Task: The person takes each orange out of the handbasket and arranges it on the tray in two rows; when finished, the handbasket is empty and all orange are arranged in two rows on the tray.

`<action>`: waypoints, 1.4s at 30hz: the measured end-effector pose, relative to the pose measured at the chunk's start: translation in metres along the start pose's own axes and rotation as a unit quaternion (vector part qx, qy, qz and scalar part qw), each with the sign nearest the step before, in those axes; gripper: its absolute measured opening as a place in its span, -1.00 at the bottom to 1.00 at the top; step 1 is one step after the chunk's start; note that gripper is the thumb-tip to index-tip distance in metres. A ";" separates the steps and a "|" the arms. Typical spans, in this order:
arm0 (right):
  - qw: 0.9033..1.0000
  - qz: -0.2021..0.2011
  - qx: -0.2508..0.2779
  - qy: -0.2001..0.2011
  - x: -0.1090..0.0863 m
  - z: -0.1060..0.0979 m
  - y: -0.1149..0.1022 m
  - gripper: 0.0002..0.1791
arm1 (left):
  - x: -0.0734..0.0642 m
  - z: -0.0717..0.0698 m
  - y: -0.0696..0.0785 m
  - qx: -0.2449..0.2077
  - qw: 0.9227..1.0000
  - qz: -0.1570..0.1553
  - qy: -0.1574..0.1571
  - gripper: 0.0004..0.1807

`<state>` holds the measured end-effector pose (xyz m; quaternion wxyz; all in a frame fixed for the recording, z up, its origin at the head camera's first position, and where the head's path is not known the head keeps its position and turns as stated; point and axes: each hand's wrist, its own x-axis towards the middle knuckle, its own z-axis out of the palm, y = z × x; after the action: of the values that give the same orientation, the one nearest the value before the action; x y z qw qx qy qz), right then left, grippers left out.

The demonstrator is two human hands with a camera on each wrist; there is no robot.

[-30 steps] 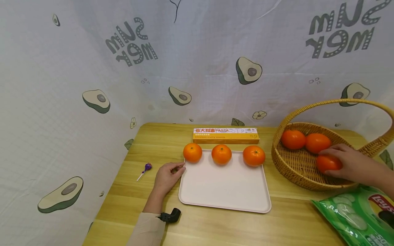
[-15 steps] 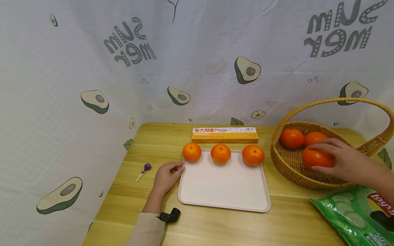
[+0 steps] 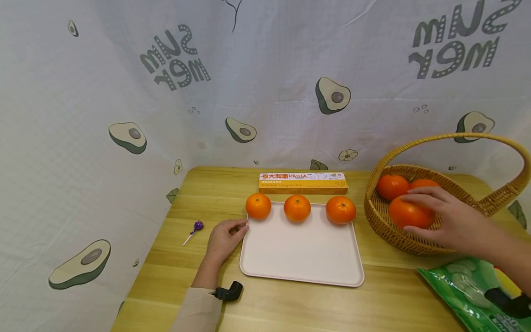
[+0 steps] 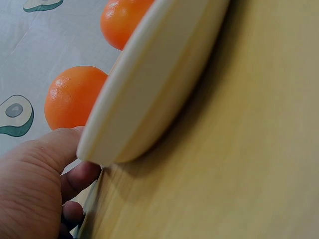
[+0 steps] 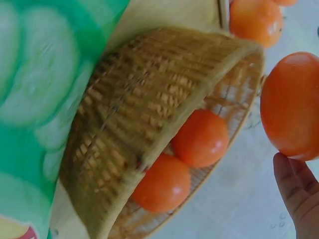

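My right hand [image 3: 452,221] grips a smooth red-orange tomato [image 3: 408,213], held above the wicker basket [image 3: 383,230]. Two more tomatoes stay in the basket, including the left one [image 3: 392,186]; the other is partly hidden behind the held one. In the right wrist view the held tomato [image 5: 294,107] is off the basket, with fingertips [image 5: 286,174] against its underside. At the left rim of the white tray [image 3: 303,249] my left hand [image 3: 225,240] holds the edge between thumb and fingers. Three oranges stand along the tray's far edge, among them the middle orange [image 3: 297,208].
A pasta box [image 3: 303,183] lies behind the tray. To the left is a purple-wrapped lollipop [image 3: 197,228]. A green chip bag [image 3: 460,286] lies at the front right, below the basket. The basket's tall handle [image 3: 448,137] arches over its opening.
My right hand has lifted the tomato from the basket's right side and carried it left, toward the basket's near-left rim. The left hand and tray have stayed in place.
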<state>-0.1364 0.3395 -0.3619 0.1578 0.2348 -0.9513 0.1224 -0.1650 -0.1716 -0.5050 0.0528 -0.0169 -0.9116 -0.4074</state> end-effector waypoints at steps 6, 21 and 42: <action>0.999 -0.024 0.017 0.021 0.002 0.004 -0.017 -0.18 | -0.001 -0.001 0.000 -0.002 1.000 -0.001 0.001 -0.75; 0.997 -0.044 0.041 0.050 -0.002 0.021 -0.046 -0.21 | -0.002 -0.002 0.002 0.005 1.000 -0.006 -0.003 -0.75; 0.998 -0.047 0.042 0.028 0.009 0.023 -0.096 -0.20 | -0.001 -0.001 0.002 -0.001 1.000 -0.003 -0.002 -0.75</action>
<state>-0.1026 0.2459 -0.3650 0.1802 0.2819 -0.9284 0.1617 -0.1639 -0.1714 -0.5029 0.0495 -0.0156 -0.9115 -0.4081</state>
